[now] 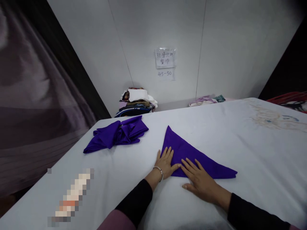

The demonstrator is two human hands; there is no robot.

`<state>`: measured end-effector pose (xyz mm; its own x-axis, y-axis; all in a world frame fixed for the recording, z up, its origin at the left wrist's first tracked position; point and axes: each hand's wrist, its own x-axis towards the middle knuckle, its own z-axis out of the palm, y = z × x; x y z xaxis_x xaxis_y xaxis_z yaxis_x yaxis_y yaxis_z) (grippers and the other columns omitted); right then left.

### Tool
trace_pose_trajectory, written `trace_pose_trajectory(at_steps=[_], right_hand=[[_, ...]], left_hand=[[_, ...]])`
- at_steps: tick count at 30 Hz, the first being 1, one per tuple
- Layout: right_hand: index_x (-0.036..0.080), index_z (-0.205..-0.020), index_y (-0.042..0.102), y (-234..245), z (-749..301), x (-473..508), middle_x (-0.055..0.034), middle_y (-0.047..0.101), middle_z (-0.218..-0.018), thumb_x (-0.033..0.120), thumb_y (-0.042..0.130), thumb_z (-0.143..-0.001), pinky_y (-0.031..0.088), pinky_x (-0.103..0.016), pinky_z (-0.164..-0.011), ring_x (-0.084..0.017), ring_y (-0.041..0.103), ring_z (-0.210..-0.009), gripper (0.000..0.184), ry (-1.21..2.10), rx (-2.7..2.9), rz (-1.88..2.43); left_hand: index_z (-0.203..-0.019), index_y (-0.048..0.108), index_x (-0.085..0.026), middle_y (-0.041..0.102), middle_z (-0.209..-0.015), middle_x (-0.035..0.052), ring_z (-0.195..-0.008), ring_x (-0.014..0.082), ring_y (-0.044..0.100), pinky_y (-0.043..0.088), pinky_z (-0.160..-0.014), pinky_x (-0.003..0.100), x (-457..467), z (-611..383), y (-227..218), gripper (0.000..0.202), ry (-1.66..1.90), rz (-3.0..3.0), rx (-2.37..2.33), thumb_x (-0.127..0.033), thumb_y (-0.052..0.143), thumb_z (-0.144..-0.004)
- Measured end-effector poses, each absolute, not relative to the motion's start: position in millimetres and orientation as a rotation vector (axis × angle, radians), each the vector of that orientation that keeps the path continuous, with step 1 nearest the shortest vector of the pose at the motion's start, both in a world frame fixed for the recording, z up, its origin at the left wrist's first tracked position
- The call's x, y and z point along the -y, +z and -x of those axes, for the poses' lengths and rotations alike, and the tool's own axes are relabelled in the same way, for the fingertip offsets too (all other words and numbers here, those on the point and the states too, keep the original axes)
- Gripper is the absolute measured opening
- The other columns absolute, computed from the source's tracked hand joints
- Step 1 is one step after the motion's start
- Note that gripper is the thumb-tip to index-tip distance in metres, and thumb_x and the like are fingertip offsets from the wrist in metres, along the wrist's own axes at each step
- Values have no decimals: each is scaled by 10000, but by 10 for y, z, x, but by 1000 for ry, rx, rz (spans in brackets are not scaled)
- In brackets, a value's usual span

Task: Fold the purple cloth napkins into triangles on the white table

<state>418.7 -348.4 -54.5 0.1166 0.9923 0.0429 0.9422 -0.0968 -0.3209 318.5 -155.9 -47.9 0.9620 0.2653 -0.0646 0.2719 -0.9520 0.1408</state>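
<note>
A purple cloth napkin (189,150), folded into a triangle, lies flat on the white-covered table (134,179). My left hand (166,161), with a bracelet at the wrist, presses flat on the napkin's left edge, fingers stretched out. Over its lower edge rests my right hand (198,179), open, its fingertips on the cloth and its thumb on the white cover. The left thumb and the right fingertips nearly meet. To the left lies a crumpled heap of purple cloth (115,134), apart from both hands.
Stacked folded clothes (137,102) stand beyond the table's back edge, near the wall. Farther right are pale purple and teal cloths (207,100). A paper sign (165,64) hangs on the wall. A blurred-out, pixelated object (73,195) lies at the table's left front.
</note>
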Motion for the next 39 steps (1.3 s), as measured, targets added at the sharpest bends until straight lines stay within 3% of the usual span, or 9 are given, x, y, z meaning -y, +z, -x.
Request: trace_pose_trajectory(at_steps=[9, 15, 22, 28, 32, 35, 39], right_hand=[[271, -1439, 139, -541, -4189, 3484, -63, 133, -1503, 585, 359, -880, 35, -579, -1063, -305, 88, -1363, 678, 348, 1862, 2096], [277, -1441, 97, -523, -4184, 3485, -65, 152, -1496, 552, 395, -882, 49, -585, -1067, -312, 114, -1359, 691, 345, 1853, 2065], [271, -1440, 77, -621, -4228, 3460, -86, 123, -1490, 588, 398, -859, 123, -634, -1034, -364, 148, -1341, 736, 341, 1923, 2088], [249, -1448, 86, -815, -4311, 3434, -103, 220, -1464, 619, 415, -835, 224, -561, -1034, -354, 269, -1306, 788, 125, 2010, 2029], [232, -1452, 69, -885, -4335, 3426, -117, 259, -1451, 630, 405, -832, 266, -543, -1015, -352, 313, -1285, 810, 7, 2043, 2023], [250, -1451, 62, -893, -4334, 3423, -98, 272, -1452, 618, 414, -836, 268, -531, -1021, -339, 324, -1282, 799, 7, 2018, 2028], [269, -1447, 78, -814, -4322, 3430, -83, 250, -1461, 610, 423, -837, 247, -537, -1034, -339, 301, -1295, 780, 93, 1988, 2025]], left_hand=[[-1422, 203, -157, 151, -1503, 101, -1377, 269, 74, 66, -1092, 527, 983, -3403, -397, 819, -117, -2949, -717, -706, 193, -815], [-1427, 189, -158, 133, -1509, 84, -1381, 258, 45, 22, -1101, 506, 988, -3802, -404, 834, -62, -2995, -488, -714, 203, -805], [-1422, 202, -156, 153, -1505, 84, -1381, 245, 52, 2, -1097, 500, 726, -4273, -480, 826, -114, -2941, -524, -705, 208, -805], [-1414, 223, -201, 144, -1510, 27, -1382, 208, 58, 30, -1104, 467, 408, -4661, -496, 758, -97, -2873, -642, -668, 240, -818], [-1403, 235, -139, 151, -1503, 112, -1373, 269, 99, 83, -1081, 516, 222, -4826, -447, 727, -13, -2774, -935, -609, 260, -848], [-1334, 357, -114, 319, -1430, 178, -1330, 300, 234, 198, -1048, 482, 148, -4795, -359, 652, 78, -2697, -1086, -564, 234, -879], [-1158, 541, -159, 555, -1217, 147, -1178, 265, 463, 347, -956, 356, 223, -4645, -271, 559, 115, -2616, -1077, -563, 266, -886]])
